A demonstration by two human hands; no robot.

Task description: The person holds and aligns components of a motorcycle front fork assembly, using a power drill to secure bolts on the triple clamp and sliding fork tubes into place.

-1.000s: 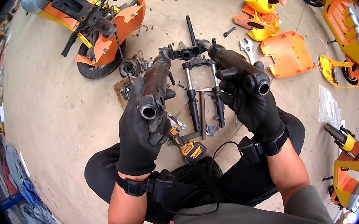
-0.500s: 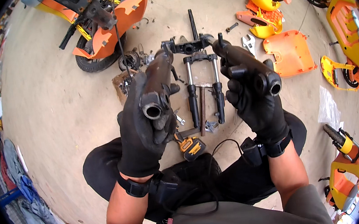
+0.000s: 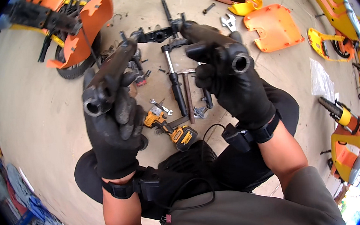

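Black-gloved left hand (image 3: 112,135) and right hand (image 3: 241,96) curl fingers (image 3: 124,107) around a fork's legs (image 3: 206,37).

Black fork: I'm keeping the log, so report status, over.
Left hand gripping one leg, right hand the other. Black fork held above floor. Second fork, yellow power tool lying below.

Pale concrete floor (image 3: 33,111), on it a yellow-and-black cordless drill (image 3: 173,131), hammer (image 3: 188,97), adjustable wrench (image 3: 228,23), orange panel (image 3: 275,29), clear plastic (image 3: 320,78)
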